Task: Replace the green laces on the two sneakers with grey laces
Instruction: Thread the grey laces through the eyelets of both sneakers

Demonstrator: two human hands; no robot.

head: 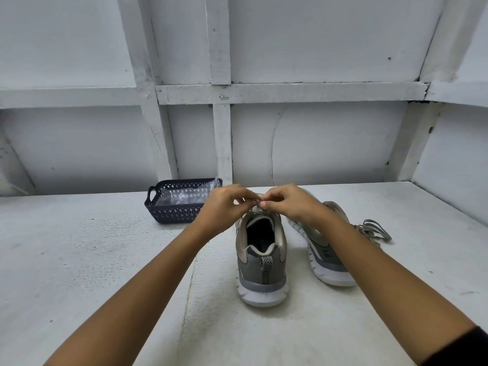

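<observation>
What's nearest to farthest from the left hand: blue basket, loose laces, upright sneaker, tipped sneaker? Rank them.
1. Upright sneaker, under the left hand, which pinches its lace.
2. Blue basket, just left.
3. Tipped sneaker, right.
4. Loose laces, far right.

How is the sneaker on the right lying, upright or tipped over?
Tipped over. The right sneaker lies on its side: its white sole faces the upright sneaker, and its laces spill onto the table.
</observation>
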